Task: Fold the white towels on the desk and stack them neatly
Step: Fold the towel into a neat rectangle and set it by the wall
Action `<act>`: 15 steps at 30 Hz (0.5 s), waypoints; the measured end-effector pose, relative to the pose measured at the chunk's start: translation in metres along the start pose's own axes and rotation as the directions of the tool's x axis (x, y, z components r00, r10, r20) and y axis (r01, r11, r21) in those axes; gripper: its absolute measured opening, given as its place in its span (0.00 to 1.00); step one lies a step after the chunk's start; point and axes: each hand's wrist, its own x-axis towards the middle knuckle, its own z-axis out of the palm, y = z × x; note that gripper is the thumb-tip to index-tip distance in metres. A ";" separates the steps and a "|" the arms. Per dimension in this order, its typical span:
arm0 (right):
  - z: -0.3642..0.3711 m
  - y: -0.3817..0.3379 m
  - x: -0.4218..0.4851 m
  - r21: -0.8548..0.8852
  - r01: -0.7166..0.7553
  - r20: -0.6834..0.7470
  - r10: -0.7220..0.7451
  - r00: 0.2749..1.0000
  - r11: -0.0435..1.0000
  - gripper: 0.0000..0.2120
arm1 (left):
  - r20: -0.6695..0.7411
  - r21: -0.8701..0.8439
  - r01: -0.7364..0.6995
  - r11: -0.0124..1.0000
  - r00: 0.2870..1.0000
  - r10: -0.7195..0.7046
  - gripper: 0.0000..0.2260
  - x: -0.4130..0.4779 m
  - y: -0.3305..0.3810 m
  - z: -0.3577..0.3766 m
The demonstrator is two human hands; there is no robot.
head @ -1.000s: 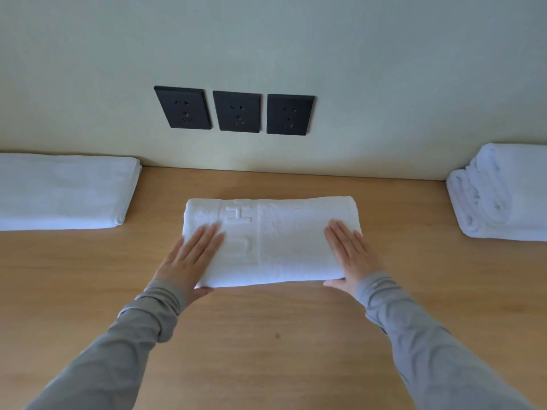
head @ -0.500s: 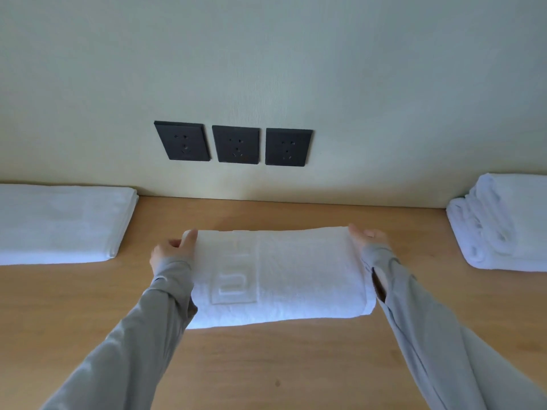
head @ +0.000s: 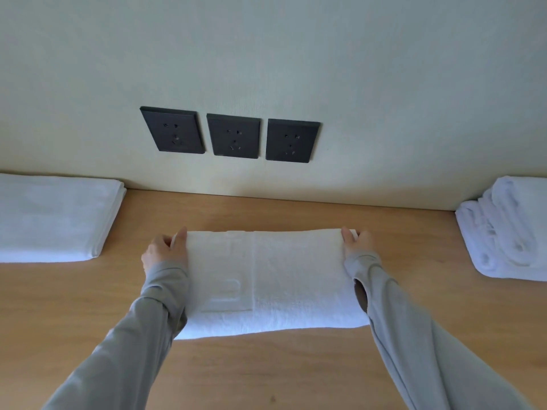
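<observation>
A folded white towel (head: pixel 275 279) with an embossed logo lies in the middle of the wooden desk (head: pixel 266 374). My left hand (head: pixel 164 251) pinches its far left corner, thumb on top. My right hand (head: pixel 356 241) pinches the far right corner the same way. Both grey sleeves run along the towel's short sides. A flat folded white towel (head: pixel 50 217) lies at the left against the wall. A pile of rolled and folded white towels (head: pixel 509 232) sits at the right edge.
Three black wall sockets (head: pixel 233 136) are set in the pale wall just above the desk's back edge. Bare wood shows in front of the middle towel and on both sides of it.
My hands went from lying flat on the towel's near part to gripping its far corners. The view tilted, so the towel now sits lower in the frame.
</observation>
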 end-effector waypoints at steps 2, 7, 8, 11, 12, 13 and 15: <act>-0.011 0.007 -0.012 0.049 0.035 -0.015 -0.034 0.999 0.998 0.20 | 0.035 0.028 -0.002 1.000 0.999 0.001 0.19 -0.005 0.002 -0.010; -0.028 0.056 -0.073 0.138 0.100 -0.339 -0.048 0.939 0.985 0.17 | -0.056 -0.025 -0.042 0.999 0.998 0.040 0.18 -0.056 -0.037 -0.033; -0.024 0.064 -0.083 0.192 0.081 -0.389 0.000 0.921 0.978 0.16 | -0.084 -0.037 -0.051 0.998 0.995 0.047 0.17 -0.068 -0.044 -0.032; -0.006 0.071 -0.097 0.338 0.023 -0.435 0.135 0.890 0.941 0.16 | -0.164 -0.105 -0.014 0.994 0.986 -0.003 0.15 -0.082 -0.054 -0.022; -0.002 0.070 -0.097 0.366 0.037 -0.458 0.145 0.877 0.930 0.17 | -0.182 -0.128 0.003 0.992 0.983 -0.026 0.16 -0.082 -0.054 -0.020; 0.001 0.067 -0.096 0.384 0.059 -0.478 0.144 0.866 0.922 0.18 | -0.191 -0.148 0.016 0.989 0.981 -0.045 0.16 -0.081 -0.054 -0.017; 0.004 0.064 -0.090 0.411 0.104 -0.491 0.123 0.862 0.906 0.21 | -0.187 -0.158 0.027 0.987 0.981 -0.057 0.18 -0.076 -0.057 -0.013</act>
